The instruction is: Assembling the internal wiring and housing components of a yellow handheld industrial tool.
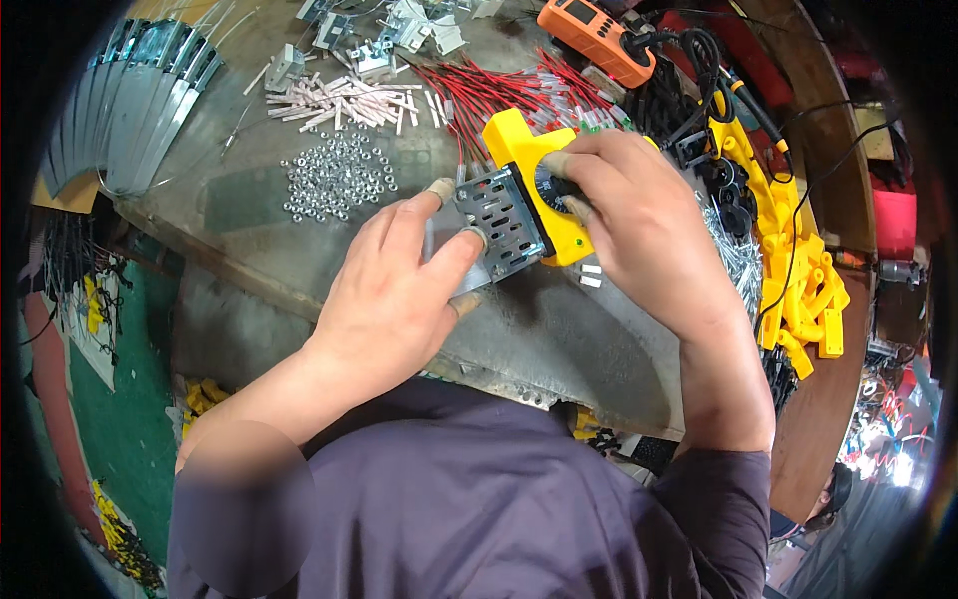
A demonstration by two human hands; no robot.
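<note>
A yellow plastic housing point(514, 140) with a slotted metal plate point(502, 225) joined to its left side is held above the middle of the bench. My left hand point(389, 275) grips the metal plate's left end, thumb on top and fingers around the edge. Worn-looking fingertip covers show on several fingers. On the housing's face is a black round knob point(552, 187), and my right hand point(639, 215) has thumb and fingers closed around it. The underside of the assembly is hidden.
Small metal nuts point(334, 175) and pale sleeves point(344, 100) lie in piles at the far left. Red wires point(469, 90) and an orange meter point(599, 40) are farther back. Yellow plastic parts point(803, 299) and long screws point(733, 260) crowd the right; metal blades point(140, 110) fan out left.
</note>
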